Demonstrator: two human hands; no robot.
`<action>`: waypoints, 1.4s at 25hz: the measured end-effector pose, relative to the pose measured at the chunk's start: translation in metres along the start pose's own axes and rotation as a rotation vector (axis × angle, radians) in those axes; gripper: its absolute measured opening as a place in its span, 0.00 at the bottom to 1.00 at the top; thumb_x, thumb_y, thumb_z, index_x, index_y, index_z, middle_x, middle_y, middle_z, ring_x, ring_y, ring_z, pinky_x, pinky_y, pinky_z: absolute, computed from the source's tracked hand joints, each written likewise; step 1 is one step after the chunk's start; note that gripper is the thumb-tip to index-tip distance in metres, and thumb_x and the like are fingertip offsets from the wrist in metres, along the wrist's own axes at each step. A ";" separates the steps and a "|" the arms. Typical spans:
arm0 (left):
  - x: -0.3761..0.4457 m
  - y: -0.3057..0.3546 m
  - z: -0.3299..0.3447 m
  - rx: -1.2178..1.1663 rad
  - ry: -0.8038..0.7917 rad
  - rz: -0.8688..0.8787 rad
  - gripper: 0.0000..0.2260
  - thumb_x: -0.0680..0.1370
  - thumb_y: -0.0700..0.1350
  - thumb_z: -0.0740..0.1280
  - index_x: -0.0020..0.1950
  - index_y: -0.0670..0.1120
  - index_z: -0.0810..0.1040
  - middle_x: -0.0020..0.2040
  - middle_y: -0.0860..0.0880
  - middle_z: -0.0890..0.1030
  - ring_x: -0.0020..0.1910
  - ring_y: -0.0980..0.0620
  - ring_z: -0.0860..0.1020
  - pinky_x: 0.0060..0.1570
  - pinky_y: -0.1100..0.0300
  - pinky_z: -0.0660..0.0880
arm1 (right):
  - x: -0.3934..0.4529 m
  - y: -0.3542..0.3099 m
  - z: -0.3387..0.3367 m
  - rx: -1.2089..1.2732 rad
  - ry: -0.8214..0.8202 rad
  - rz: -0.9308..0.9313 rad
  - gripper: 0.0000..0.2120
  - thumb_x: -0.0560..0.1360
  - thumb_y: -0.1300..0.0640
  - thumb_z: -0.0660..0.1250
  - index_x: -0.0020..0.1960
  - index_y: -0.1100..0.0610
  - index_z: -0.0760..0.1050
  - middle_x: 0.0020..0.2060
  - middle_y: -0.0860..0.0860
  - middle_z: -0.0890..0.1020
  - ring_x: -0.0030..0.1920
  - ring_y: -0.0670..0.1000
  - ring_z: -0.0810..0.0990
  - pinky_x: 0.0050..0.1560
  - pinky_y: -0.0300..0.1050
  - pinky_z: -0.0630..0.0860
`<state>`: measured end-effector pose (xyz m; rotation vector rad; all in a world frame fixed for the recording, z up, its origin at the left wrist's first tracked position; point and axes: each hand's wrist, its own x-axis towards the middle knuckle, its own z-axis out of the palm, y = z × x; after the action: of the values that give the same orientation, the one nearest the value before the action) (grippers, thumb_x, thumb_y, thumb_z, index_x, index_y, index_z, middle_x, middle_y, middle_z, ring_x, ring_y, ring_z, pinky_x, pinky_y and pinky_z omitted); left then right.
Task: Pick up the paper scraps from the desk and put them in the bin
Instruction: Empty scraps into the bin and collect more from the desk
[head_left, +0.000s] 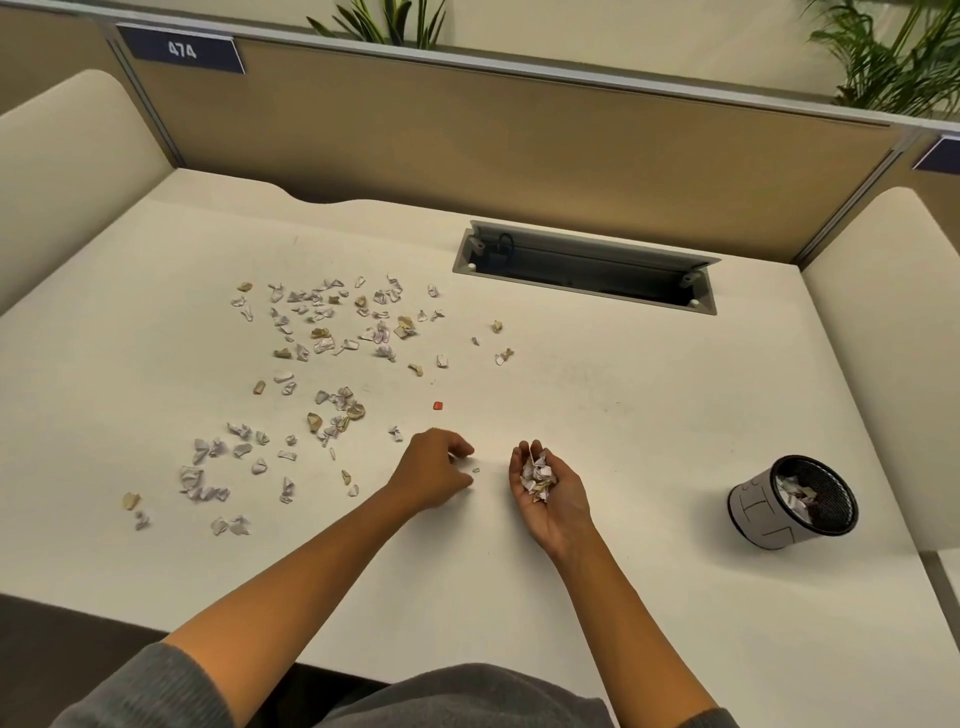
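Resting palm-up on the white desk (597, 395), the right hand (545, 491) cups a small heap of crumpled paper scraps (537, 475) with its fingers loosely curled around them. The left hand (436, 467) lies palm-down just beside it, fingers bent toward the desk surface; whether its fingertips pinch a scrap cannot be told. One tiny scrap (476, 470) lies between the two hands. Loose scraps (322, 332) are scattered across the left half of the desk, with a single small orange piece (438, 405) apart from them. The bin (792, 501), a small mesh-lined cylinder, stands on the desk well to the right and already contains paper. An open cable tray (584, 267) is recessed near the rear partition.
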<state>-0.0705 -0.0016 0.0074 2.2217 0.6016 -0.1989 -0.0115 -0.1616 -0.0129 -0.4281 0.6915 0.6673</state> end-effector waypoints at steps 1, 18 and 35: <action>0.000 -0.003 0.006 0.019 0.007 0.009 0.15 0.68 0.39 0.74 0.55 0.43 0.83 0.53 0.47 0.83 0.45 0.55 0.78 0.48 0.66 0.73 | 0.000 0.000 0.001 -0.001 -0.002 -0.003 0.10 0.82 0.63 0.58 0.47 0.65 0.76 0.36 0.59 0.83 0.46 0.55 0.81 0.45 0.49 0.83; 0.007 0.005 0.028 0.152 0.115 0.005 0.08 0.71 0.33 0.68 0.45 0.41 0.86 0.45 0.45 0.86 0.48 0.48 0.82 0.49 0.59 0.78 | -0.001 -0.002 -0.006 0.000 0.004 -0.017 0.08 0.81 0.64 0.59 0.48 0.66 0.76 0.38 0.59 0.83 0.46 0.55 0.81 0.45 0.49 0.84; 0.001 -0.025 0.017 -0.004 0.038 0.080 0.08 0.72 0.35 0.66 0.49 0.43 0.78 0.45 0.49 0.78 0.37 0.58 0.74 0.38 0.72 0.68 | 0.001 -0.005 -0.008 0.006 0.014 -0.007 0.09 0.81 0.64 0.60 0.47 0.66 0.76 0.39 0.58 0.83 0.44 0.55 0.81 0.44 0.49 0.84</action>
<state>-0.0807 -0.0005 -0.0210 2.2450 0.5315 -0.1148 -0.0112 -0.1692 -0.0187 -0.4296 0.7045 0.6562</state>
